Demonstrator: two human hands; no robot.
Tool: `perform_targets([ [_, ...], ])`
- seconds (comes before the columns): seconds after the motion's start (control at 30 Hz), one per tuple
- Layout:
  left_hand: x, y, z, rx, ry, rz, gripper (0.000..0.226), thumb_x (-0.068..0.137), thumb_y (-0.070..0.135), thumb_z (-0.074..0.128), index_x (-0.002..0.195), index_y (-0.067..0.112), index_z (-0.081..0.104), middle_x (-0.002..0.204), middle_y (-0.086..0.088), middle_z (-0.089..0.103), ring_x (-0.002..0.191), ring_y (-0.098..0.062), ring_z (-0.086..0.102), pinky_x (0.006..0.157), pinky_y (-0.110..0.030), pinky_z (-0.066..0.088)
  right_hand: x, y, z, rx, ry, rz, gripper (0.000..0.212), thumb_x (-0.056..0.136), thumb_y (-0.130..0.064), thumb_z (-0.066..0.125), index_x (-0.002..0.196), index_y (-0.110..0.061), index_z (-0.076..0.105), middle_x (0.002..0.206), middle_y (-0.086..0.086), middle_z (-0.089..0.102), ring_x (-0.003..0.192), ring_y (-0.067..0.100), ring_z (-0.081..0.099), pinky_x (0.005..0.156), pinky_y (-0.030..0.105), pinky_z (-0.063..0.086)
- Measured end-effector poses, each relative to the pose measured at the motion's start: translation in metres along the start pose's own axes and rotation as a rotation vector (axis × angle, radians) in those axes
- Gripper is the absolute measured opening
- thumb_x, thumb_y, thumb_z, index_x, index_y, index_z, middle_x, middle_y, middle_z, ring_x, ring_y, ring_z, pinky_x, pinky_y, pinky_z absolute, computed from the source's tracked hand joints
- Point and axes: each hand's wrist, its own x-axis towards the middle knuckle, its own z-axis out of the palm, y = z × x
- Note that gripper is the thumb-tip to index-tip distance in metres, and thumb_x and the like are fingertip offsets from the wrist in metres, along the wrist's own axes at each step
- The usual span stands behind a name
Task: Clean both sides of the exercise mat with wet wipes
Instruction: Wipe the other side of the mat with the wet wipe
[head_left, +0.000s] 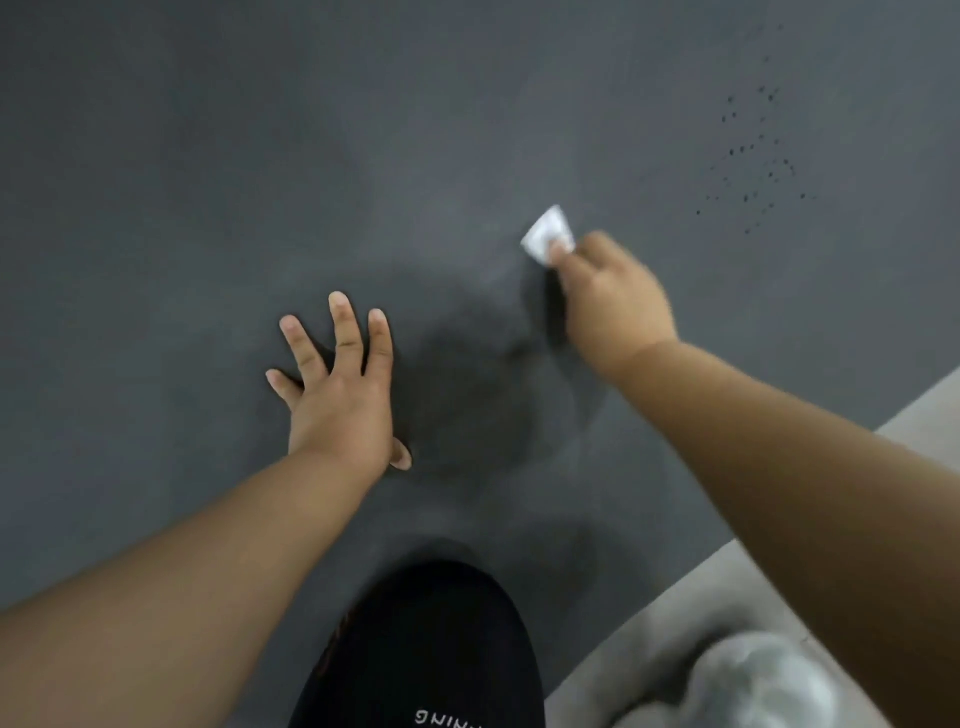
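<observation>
The exercise mat (208, 156) is lying flat on the floor (649, 649) and is filling most of the view. The person's knee (431, 649) is resting on its near part. The left hand (343, 395) is pressing down on the mat with its fingers (345, 332) spread, bracing it. The right hand (613, 301) is pinching a crumpled wet wipe (545, 234) in curled fingers and holding it against the mat, though blur is hiding finer detail.

For this step, the wipe is probably best flattened under the fingers and moved in overlapping strokes toward the dark specks (753, 156) at far right, with the bracing hand stopping the mat from creeping.

Only one mat edge is showing, running diagonally at lower right. The mat's long axis cannot be told. The wipe's free corner is pointing away from the person.
</observation>
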Motion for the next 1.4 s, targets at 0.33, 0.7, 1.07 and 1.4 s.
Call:
perform_targets([
  [0.33, -0.002, 0.009, 0.002, -0.026, 0.060, -0.093, 0.142, 0.057, 0.037, 0.088, 0.146, 0.022, -0.022, 0.147, -0.003, -0.037, 0.137, -0.046, -0.021, 0.111, -0.059, 0.016, -0.040, -0.021, 0.024, 0.190, 0.012, -0.404, 0.032, 0.075, -0.007, 0.045, 0.093, 0.002, 0.069, 0.071, 0.015, 0.059, 0.050, 0.031, 0.054, 0.041, 0.027, 0.038],
  [0.7, -0.013, 0.049, 0.003, 0.021, 0.135, -0.213, 0.105, 0.079, 0.001, 0.066, 0.147, 0.005, -0.014, 0.151, -0.015, -0.027, 0.143, -0.036, -0.011, 0.103, -0.045, 0.037, -0.034, 0.159, -0.024, -0.054, 0.069, 0.189, 0.024, 0.089, -0.003, 0.043, 0.109, 0.003, 0.055, 0.099, 0.021, 0.045, 0.076, 0.033, 0.044, 0.062, 0.034, 0.031],
  [1.07, -0.028, 0.160, 0.022, -0.079, 0.132, -0.004, 0.110, 0.078, 0.048, 0.070, 0.150, 0.020, -0.008, 0.152, -0.006, -0.030, 0.141, -0.037, -0.018, 0.114, -0.046, 0.016, -0.192, 0.094, 0.041, 0.192, 0.061, -0.448, 0.037, 0.080, -0.012, 0.044, 0.106, 0.002, 0.067, 0.075, 0.012, 0.057, 0.057, 0.030, 0.052, 0.047, 0.030, 0.039],
  [1.4, -0.024, 0.173, 0.031, -0.103, 0.205, -0.069, 0.111, 0.074, 0.041, 0.076, 0.151, 0.020, -0.002, 0.154, -0.007, -0.026, 0.142, -0.038, -0.016, 0.113, -0.050, 0.020, -0.173, 0.227, 0.003, 0.085, 0.277, 0.345, 0.014, 0.087, -0.003, 0.048, 0.082, 0.006, 0.058, 0.079, 0.023, 0.050, 0.064, 0.040, 0.050, 0.053, 0.035, 0.034],
])
